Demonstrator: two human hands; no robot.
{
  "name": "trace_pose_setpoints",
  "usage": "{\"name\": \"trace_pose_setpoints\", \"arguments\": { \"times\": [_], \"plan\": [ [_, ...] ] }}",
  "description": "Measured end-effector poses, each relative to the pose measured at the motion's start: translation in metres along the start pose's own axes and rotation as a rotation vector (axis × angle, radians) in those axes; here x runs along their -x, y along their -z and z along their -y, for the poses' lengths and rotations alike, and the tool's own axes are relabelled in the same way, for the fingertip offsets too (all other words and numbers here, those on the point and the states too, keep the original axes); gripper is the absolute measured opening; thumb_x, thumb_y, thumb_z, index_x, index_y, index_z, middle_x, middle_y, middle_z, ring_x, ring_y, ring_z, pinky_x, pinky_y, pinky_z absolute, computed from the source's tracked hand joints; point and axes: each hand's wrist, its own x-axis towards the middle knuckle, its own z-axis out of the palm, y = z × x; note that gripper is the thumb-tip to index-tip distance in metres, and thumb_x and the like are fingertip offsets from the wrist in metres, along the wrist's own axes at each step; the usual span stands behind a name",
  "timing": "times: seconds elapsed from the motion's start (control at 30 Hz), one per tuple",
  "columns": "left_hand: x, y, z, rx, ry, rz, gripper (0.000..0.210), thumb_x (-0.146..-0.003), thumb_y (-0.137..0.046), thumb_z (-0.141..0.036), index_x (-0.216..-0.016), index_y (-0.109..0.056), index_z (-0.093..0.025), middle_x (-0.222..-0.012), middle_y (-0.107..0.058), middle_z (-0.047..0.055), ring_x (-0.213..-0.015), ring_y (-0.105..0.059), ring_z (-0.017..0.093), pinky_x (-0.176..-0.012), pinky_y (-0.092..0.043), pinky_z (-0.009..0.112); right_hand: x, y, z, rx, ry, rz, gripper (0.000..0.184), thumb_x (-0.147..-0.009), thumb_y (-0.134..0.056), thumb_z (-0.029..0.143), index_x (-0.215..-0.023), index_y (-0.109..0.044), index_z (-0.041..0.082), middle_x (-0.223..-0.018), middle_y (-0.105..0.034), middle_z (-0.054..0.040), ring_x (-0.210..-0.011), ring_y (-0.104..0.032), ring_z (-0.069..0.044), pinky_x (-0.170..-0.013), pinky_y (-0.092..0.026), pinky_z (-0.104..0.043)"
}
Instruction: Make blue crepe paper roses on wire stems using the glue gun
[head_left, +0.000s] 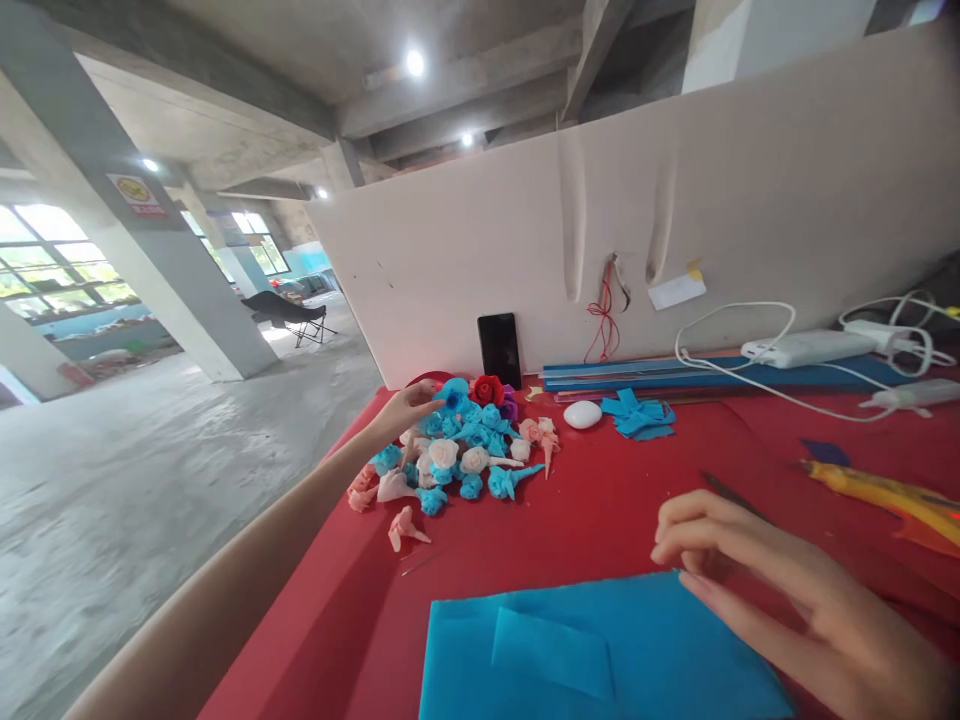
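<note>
At the far left of the red table, my left hand (414, 402) pinches a blue paper flower (452, 398) at the top of a pile. Around it lie several crepe-paper flowers: blue rosettes (431, 500), white ones (444, 455), pink ones (405, 528) and a red rose (487, 390). My right hand (757, 575) hovers at the right, fingers bent and apart from the thumb, with nothing visible in it. Below it, a blue paper sheet (645, 640) lies flat, and a smaller blue piece (553, 650) rests on top.
A black phone (499, 350) leans against the white partition (465, 250). A white egg-shaped object (583, 414) and blue paper strips (639, 415) sit near the back. At right are a power strip (810, 347) with cables and a yellow tool (877, 490). The table's left edge borders open floor.
</note>
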Motion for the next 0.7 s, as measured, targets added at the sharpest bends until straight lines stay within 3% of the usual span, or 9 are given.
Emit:
{"name": "trace_pose_setpoints", "arguments": {
  "times": [0.23,0.6,0.7],
  "plan": [
    [0.001,-0.007,-0.003,0.031,0.055,-0.040,0.031,-0.089,-0.054,-0.031,-0.116,-0.054,-0.015,-0.116,-0.057,0.009,-0.098,-0.059,0.022,-0.082,-0.052,0.042,-0.003,0.003,0.007,-0.004,0.044,0.032,0.013,-0.090,-0.047,0.030,-0.090,-0.059,0.026,-0.096,-0.059,-0.0013,-0.088,-0.063,-0.012,-0.064,-0.052,-0.011],
    [-0.008,0.013,-0.011,0.108,0.127,-0.022,0.029,-0.089,-0.053,-0.030,-0.115,-0.055,-0.017,-0.117,-0.057,0.009,-0.098,-0.059,0.021,-0.083,-0.052,0.041,-0.003,0.005,0.003,0.013,0.060,0.035,0.010,-0.090,-0.046,0.028,-0.091,-0.057,0.027,-0.096,-0.058,-0.0004,-0.089,-0.062,-0.011,-0.055,-0.049,-0.008],
    [-0.009,0.016,-0.009,0.143,0.156,-0.005,0.028,-0.090,-0.052,-0.030,-0.115,-0.055,-0.017,-0.117,-0.057,0.009,-0.098,-0.059,0.021,-0.083,-0.052,0.041,-0.005,0.004,0.002,0.012,0.069,0.021,0.008,-0.089,-0.048,0.028,-0.092,-0.056,0.027,-0.096,-0.058,0.0002,-0.088,-0.062,-0.010,-0.062,-0.051,-0.009]
  ]
}}
